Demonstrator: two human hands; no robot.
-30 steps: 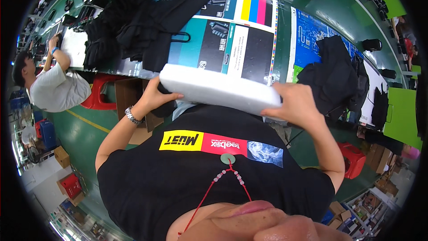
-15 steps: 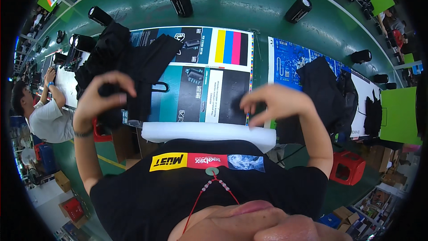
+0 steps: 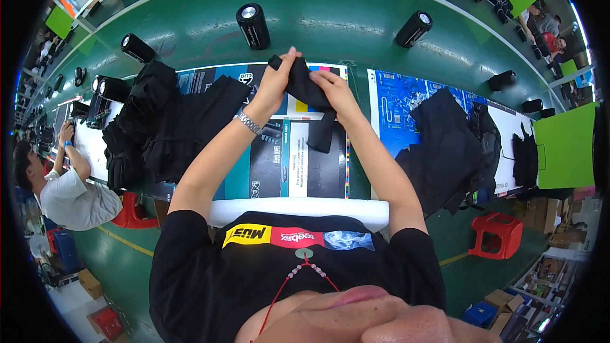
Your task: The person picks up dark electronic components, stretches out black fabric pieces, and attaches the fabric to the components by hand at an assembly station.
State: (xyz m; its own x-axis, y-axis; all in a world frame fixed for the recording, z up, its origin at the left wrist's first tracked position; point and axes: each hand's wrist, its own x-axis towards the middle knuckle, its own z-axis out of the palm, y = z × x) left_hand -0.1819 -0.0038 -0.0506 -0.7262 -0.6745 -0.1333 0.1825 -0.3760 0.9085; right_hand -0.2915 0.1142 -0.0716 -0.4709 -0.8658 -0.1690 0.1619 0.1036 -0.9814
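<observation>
Both my hands have come together over the far half of a printed sheet (image 3: 264, 171). Between them is a black fabric piece (image 3: 306, 92), with a narrow strip of it hanging down toward me. My left hand (image 3: 279, 81), with a metal watch on its wrist, is closed on the fabric's left end. Fingers and thumb of my right hand (image 3: 338, 94) pinch its right side. A heap of black fabric pieces (image 3: 197, 124) lies left of my left forearm. More black fabric (image 3: 438, 146) is piled to the right, partly over a blue printed sheet (image 3: 389, 98).
A white foam roll (image 3: 298, 211) runs along the near table edge. Black cylindrical speakers (image 3: 253, 27) stand across the green tabletop (image 3: 337, 16). A bright green board (image 3: 565, 146) is at far right. Another person (image 3: 70, 190) works at left; red stools (image 3: 499, 235) stand below.
My hands were apart, left by the left heap and right above the sheet's near right. They have moved forward and together, and now both hold the black fabric piece.
</observation>
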